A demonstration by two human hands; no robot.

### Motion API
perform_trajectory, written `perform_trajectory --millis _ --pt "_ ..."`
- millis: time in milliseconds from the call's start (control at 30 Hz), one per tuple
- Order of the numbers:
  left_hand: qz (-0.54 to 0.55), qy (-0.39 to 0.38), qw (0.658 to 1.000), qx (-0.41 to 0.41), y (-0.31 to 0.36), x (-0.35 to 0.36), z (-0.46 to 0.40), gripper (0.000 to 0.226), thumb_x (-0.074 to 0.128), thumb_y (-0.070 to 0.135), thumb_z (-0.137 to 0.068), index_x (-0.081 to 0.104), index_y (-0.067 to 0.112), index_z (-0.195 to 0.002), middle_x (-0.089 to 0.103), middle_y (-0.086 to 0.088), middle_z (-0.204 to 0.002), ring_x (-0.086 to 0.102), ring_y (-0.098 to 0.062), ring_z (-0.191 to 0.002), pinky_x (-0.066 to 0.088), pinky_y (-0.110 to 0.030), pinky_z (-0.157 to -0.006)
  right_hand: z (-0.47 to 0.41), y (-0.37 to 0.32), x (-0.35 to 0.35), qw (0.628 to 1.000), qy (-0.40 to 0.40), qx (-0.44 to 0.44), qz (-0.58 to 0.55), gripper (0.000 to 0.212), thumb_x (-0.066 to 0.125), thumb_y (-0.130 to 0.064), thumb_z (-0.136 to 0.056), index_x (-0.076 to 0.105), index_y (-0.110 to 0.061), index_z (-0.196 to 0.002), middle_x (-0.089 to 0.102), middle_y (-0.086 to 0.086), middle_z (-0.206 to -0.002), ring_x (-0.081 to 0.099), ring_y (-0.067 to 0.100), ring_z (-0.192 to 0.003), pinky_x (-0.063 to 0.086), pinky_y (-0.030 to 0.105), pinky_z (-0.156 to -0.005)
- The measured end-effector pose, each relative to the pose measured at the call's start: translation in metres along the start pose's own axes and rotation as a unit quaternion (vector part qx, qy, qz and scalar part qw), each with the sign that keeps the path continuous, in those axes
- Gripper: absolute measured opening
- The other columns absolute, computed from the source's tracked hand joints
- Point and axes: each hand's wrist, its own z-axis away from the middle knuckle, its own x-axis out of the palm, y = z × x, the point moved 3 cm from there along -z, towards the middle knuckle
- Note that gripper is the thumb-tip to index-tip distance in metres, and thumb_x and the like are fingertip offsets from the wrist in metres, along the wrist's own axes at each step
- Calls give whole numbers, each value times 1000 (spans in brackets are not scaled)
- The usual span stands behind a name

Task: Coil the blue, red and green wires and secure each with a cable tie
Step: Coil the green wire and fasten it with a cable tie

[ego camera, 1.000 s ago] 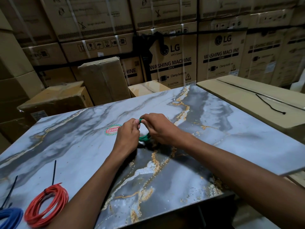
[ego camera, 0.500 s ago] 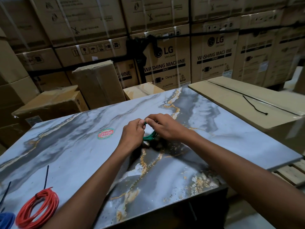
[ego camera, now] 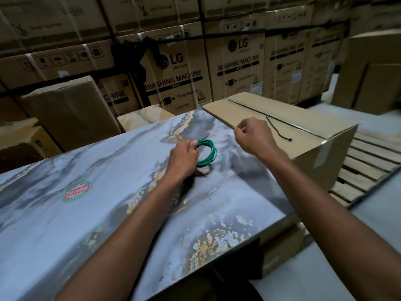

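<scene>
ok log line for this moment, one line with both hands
left hand grips green wire coil | right hand curled, apart from coil, near black cable tie on cardboard box

- Marbled worktop (ego camera: 91,231): grey-blue slab with dark streaks and gold veining, tilted across the view, its near right corner overhanging.
- Round red-and-green sticker (ego camera: 76,191) stuck flat on the left part of the worktop.
- Green wire coil (ego camera: 208,153) near the far middle, lower loops down at the surface, upper part pinched up by the left hand (ego camera: 184,157).
- Cardboard box (ego camera: 308,135) just beside the far right edge, a black cable tie (ego camera: 278,132) lying loose on its top.
</scene>
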Motion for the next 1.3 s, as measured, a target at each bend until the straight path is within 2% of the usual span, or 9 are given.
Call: perform_trajectory --millis 100,200,367,467,800,967,1100,1200,1300 --pt "-16 -9 1000 21 9 15 -4 40 42 27 -106 60 10 -75 66 -15 -74 58 -33 -74 43 -41 -67 -5 27 -15 992 39 23 115 24 57 -19 -93 71 -10 -109 62 18 -118 47 40 -119 41 42 -95" --pt "-27 -9 999 35 13 21 -6 39 42 28 -106 61 10 -77 68 -17 -79 62 -34 -79 46 -42 -70 -7 42 -21 976 44 43 208 22 63 -19 -90 69 -14 -111 50 18 -129 38 40 -124 32 45 -101" --pt "-43 -15 998 54 12 25 -4 38 42 28 -106 57 13 -74 66 -13 -74 65 -31 -78 49 -41 -72 -8 56 -19 974 5 74 216 29 61 -17 -93 63 -8 -121 51 23 -134 43 42 -128 35 44 -105" --pt "-46 -18 997 60 12 26 -4 38 42 27 -106 54 15 -72 66 -12 -74 66 -31 -79 50 -42 -75 -9 54 -20 976 11 60 207 27 63 -12 -93 63 -3 -118 58 25 -127 53 43 -122 43 42 -99" --pt "-37 -13 998 56 12 20 2 40 41 29 -107 53 18 -70 63 -6 -71 66 -30 -80 49 -40 -73 -6 46 -14 996 24 32 80 29 64 -3 -78 69 -2 -107 66 19 -106 62 41 -101 53 40 -82" --pt "-38 -15 998 47 3 9 9 39 41 32 -107 55 17 -74 64 -7 -72 65 -29 -78 45 -37 -67 4 35 -4 998 -33 48 16 35 75 -13 -69 70 -1 -102 71 20 -95 68 36 -89 60 39 -73" --pt "-49 -13 998 44 -10 -8 15 38 42 32 -107 57 18 -74 65 -5 -72 63 -28 -76 45 -37 -68 10 28 2 995 -81 46 -22 31 84 -27 -70 76 -16 -99 74 11 -89 70 25 -84 55 29 -72" --pt "-56 7 998 41 -25 -27 20 39 42 30 -107 56 18 -72 65 -7 -71 59 -29 -74 42 -37 -66 17 14 10 976 -158 56 -137 16 82 -24 -79 80 -11 -89 68 0 -66 60 13 -59 51 23 -57" --pt "-64 26 997 27 -42 -50 24 39 43 28 -106 56 17 -71 62 -4 -70 57 -29 -73 39 -36 -65 30 -7 19 914 -261 81 -299 21 72 -12 -90 75 7 -99 51 8 -69 45 13 -53 45 22 -52"
